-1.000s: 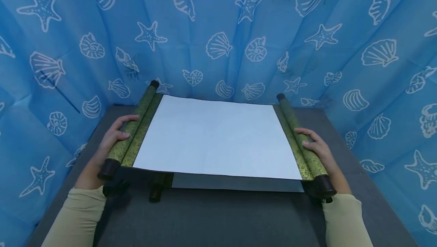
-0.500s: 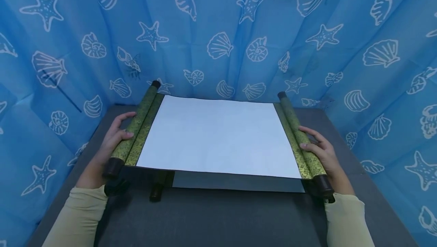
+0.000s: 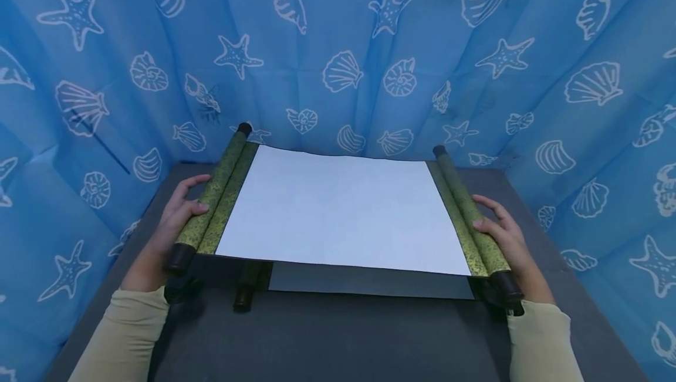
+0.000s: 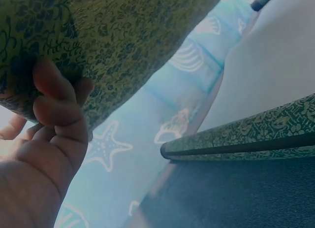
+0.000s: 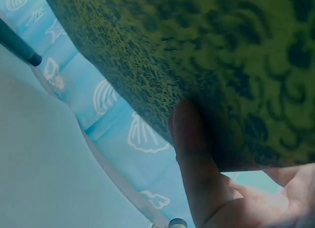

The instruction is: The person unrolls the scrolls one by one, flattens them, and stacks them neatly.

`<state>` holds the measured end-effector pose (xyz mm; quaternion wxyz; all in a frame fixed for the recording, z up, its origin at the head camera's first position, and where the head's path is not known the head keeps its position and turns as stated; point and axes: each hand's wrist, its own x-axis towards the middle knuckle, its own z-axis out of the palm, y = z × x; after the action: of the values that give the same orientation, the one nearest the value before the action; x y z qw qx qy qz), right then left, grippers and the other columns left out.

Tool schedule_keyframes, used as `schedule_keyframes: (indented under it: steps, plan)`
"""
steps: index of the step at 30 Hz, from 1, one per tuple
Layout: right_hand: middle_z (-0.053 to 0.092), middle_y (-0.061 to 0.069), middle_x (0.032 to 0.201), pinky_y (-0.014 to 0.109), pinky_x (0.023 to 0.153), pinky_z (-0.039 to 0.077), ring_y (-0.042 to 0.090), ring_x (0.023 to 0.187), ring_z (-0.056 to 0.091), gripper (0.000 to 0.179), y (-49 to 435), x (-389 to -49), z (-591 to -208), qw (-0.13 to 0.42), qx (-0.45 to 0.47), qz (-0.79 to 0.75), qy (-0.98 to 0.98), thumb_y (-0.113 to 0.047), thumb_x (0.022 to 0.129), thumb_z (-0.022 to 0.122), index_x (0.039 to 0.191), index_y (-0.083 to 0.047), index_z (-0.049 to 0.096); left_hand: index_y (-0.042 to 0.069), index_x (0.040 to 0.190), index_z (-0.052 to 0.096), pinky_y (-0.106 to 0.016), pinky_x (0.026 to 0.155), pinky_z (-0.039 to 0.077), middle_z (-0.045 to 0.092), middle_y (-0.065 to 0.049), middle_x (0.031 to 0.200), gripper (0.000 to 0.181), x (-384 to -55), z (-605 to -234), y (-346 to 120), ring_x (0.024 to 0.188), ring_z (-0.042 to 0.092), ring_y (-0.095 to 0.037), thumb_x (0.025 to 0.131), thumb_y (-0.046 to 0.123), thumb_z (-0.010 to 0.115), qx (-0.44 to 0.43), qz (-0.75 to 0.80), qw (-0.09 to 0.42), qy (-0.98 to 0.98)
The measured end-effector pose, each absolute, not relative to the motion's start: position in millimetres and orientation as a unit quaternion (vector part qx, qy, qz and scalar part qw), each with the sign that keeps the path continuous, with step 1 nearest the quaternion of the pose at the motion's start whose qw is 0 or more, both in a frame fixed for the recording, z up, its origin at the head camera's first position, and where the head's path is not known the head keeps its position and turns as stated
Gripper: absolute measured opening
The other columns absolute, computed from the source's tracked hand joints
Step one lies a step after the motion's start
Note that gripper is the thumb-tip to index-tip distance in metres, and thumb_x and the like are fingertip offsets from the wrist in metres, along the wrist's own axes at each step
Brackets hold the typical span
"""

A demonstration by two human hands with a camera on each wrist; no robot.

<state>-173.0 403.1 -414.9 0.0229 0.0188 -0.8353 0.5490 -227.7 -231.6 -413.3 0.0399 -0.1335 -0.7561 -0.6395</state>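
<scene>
An unrolled hanging scroll is held above the table, its blank white sheet facing up between two green patterned rolls with dark end knobs. My left hand grips the left roll, thumb on top; the left wrist view shows my curled fingers against its floral cloth. On the other side, my right hand holds the right roll, with the thumb pressed to the cloth in the right wrist view. Beneath lies a second scroll, mostly hidden; its left roller shows in the left wrist view.
The dark grey table extends in front of and beside both scrolls. A blue curtain printed with white shells and starfish closes off the back and both sides.
The whole head view shifts slightly to the right. My right hand sits a little farther outward on its roll. Both hands keep hold of the upper scroll, and the lower one stays put.
</scene>
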Motion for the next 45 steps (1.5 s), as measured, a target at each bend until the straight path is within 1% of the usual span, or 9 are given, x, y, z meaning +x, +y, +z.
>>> schedule_keyframes:
  steps: [5, 9, 13, 20, 24, 30, 37, 42, 45]
  plan:
    - [0.014, 0.019, 0.178, 0.008, 0.089, 0.042, -0.009, 0.138, 0.043, 0.061, 402, -170, -417, -0.001, -0.024, 0.571, -0.82, -0.019, 0.109, 0.058, 0.163, -0.037, 0.036, 0.017, 0.154, 0.046, -0.025, 0.073, 0.043, 0.052, 0.01, 0.062, 0.051, -227, -420, -228, 0.061, 0.052, -0.009, 0.106, -0.001, 0.046, -0.152, -0.676, 0.05, -0.719]
    - [0.052, -0.007, 0.155, 0.01, 0.088, 0.043, -0.008, 0.132, 0.047, 0.061, 402, -170, -420, -0.008, -0.021, 0.561, -0.828, -0.019, 0.108, 0.062, 0.162, -0.036, 0.038, 0.017, 0.156, 0.047, -0.019, 0.079, 0.044, 0.049, 0.012, 0.056, 0.053, -223, -420, -233, 0.073, 0.063, -0.001, 0.106, 0.003, 0.051, -0.133, -0.657, 0.05, -0.74]
    - [0.055, -0.024, 0.133, 0.013, 0.086, 0.046, -0.012, 0.12, 0.046, 0.062, 400, -171, -421, -0.016, -0.022, 0.539, -0.842, -0.024, 0.107, 0.065, 0.163, -0.033, 0.039, 0.022, 0.159, 0.044, -0.01, 0.09, 0.05, 0.055, 0.006, 0.053, 0.055, -220, -418, -240, 0.108, 0.066, 0.01, 0.107, 0.008, 0.058, -0.115, -0.635, 0.03, -0.764]
    - [0.065, -0.028, 0.114, 0.016, 0.081, 0.054, -0.009, 0.105, 0.062, 0.055, 404, -166, -426, -0.008, -0.018, 0.527, -0.85, -0.022, 0.106, 0.068, 0.157, -0.02, 0.047, 0.021, 0.158, 0.042, -0.01, 0.093, 0.053, 0.076, 0.002, 0.121, 0.055, -218, -410, -243, 0.13, 0.059, 0.003, 0.107, 0.013, 0.063, -0.113, -0.604, 0.014, -0.789]
    - [0.069, -0.025, 0.111, 0.017, 0.081, 0.055, -0.008, 0.103, 0.065, 0.054, 403, -164, -429, -0.019, -0.002, 0.517, -0.856, -0.022, 0.106, 0.068, 0.156, -0.015, 0.047, 0.024, 0.156, 0.042, -0.011, 0.091, 0.055, 0.079, 0.01, 0.109, 0.055, -215, -412, -248, 0.123, 0.059, 0.012, 0.107, 0.016, 0.065, -0.105, -0.6, 0.003, -0.793]
    - [0.067, 0.015, 0.134, 0.022, 0.081, 0.058, -0.011, 0.106, 0.062, 0.06, 393, -162, -430, -0.026, 0.021, 0.471, -0.881, -0.025, 0.106, 0.068, 0.158, -0.007, 0.044, 0.026, 0.16, 0.036, -0.017, 0.096, 0.056, 0.047, -0.029, 0.159, 0.059, -210, -420, -258, 0.153, 0.042, -0.04, 0.108, 0.025, 0.065, -0.089, -0.583, -0.032, -0.807]
    - [0.052, 0.032, 0.152, 0.028, 0.089, 0.058, 0.024, 0.132, 0.059, 0.062, 390, -159, -432, -0.045, 0.04, 0.424, -0.904, -0.03, 0.108, 0.066, 0.161, -0.01, 0.041, 0.029, 0.16, 0.031, -0.036, 0.109, 0.055, 0.036, -0.036, 0.164, 0.06, -209, -428, -264, 0.154, 0.033, -0.053, 0.109, 0.026, 0.063, -0.094, -0.579, -0.066, -0.807]
    - [0.055, 0.03, 0.148, 0.028, 0.087, 0.058, -0.007, 0.117, 0.055, 0.058, 391, -158, -436, -0.048, 0.041, 0.425, -0.903, -0.03, 0.108, 0.065, 0.157, -0.008, 0.042, 0.027, 0.159, 0.03, -0.013, 0.098, 0.052, 0.031, -0.037, 0.165, 0.06, -210, -432, -262, 0.154, 0.03, -0.055, 0.109, 0.022, 0.063, -0.108, -0.588, -0.081, -0.797]
    - [0.061, 0.029, 0.141, 0.035, 0.088, 0.058, -0.006, 0.112, 0.058, 0.055, 389, -160, -437, -0.062, 0.049, 0.429, -0.9, -0.031, 0.109, 0.063, 0.154, -0.007, 0.042, 0.027, 0.158, 0.029, -0.011, 0.096, 0.051, 0.026, -0.037, 0.167, 0.06, -211, -432, -263, 0.155, 0.027, -0.056, 0.109, 0.021, 0.063, -0.106, -0.587, -0.083, -0.798]
